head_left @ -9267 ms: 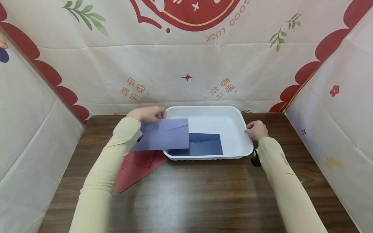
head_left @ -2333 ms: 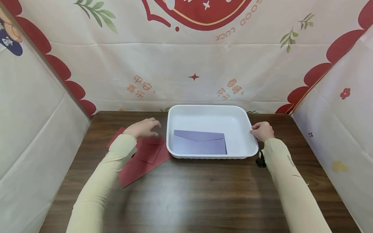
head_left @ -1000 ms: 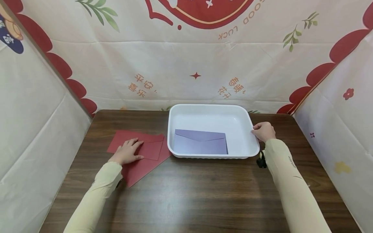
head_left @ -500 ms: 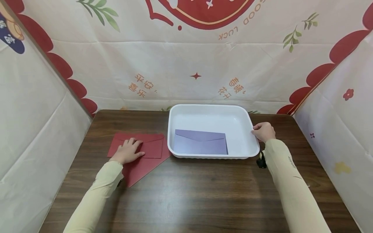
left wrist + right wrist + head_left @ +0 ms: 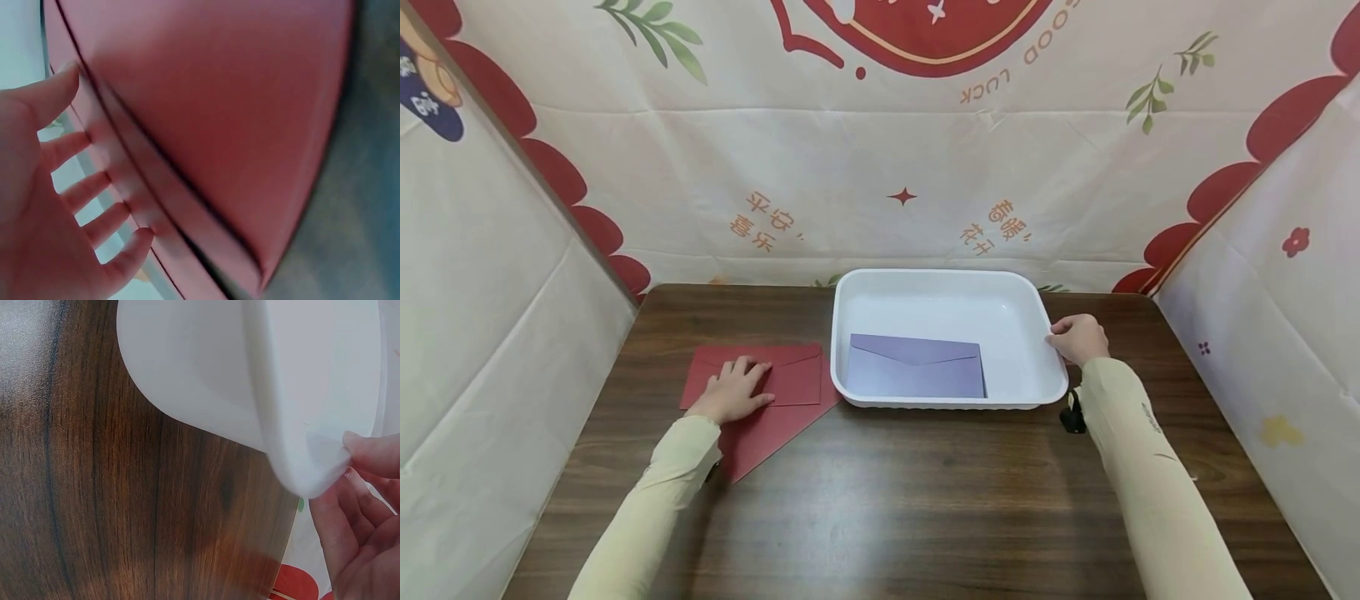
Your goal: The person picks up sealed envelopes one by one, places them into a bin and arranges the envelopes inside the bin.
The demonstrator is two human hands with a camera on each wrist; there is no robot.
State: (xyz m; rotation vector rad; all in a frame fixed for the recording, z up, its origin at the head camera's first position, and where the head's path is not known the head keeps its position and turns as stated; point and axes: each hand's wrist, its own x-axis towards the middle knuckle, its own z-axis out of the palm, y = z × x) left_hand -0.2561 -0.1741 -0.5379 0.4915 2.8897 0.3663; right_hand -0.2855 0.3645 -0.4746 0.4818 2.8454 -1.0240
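My left hand (image 5: 730,392) rests on the upper red envelope (image 5: 797,379), fingers spread and fingertips touching its face. Beneath it, turned at an angle, another red envelope (image 5: 760,446) shows a corner towards the front. In the left wrist view the fingertips and thumb press on the red paper (image 5: 134,181). To the right stands a white tray (image 5: 940,300) with a purple envelope (image 5: 910,371) lying flat inside; a thin dark edge shows at that envelope's right side. Thumb and fingers of my right hand (image 5: 1078,339) pinch the tray's right rim, as the right wrist view confirms.
The brown wooden table (image 5: 880,500) extends in front of the tray and envelopes. A printed white cloth (image 5: 850,150) hangs close behind the tray, and further cloth walls rise at left and right.
The purple envelope went from my left hand into the tray, over the blue one. My left hand moved onto the red envelopes, and the upper one has turned straighter. My right hand stays on the rim.
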